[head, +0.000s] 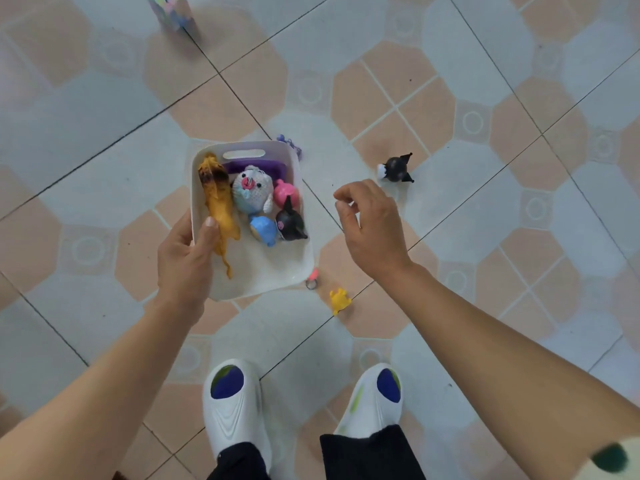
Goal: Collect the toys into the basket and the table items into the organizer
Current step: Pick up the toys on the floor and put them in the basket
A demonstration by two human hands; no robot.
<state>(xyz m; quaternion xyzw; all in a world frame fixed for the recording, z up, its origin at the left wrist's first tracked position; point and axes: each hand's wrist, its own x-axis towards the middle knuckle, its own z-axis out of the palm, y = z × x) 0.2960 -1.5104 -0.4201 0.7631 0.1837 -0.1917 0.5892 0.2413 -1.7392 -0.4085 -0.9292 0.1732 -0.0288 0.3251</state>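
Observation:
My left hand grips the left rim of a white basket held above the tiled floor, thumb inside the rim. In the basket lie a long yellow rubber toy, a crocheted white animal, a pink toy, a blue toy, a black figure and something purple. My right hand hovers to the right of the basket, fingers curled loosely, holding nothing. On the floor lie a black-and-white figure, a small yellow toy, a pink ring toy and a purple toy partly hidden behind the basket.
A colourful block-like object stands on the floor at the top left. My two feet in white shoes stand at the bottom centre. Patterned floor tiles spread all around.

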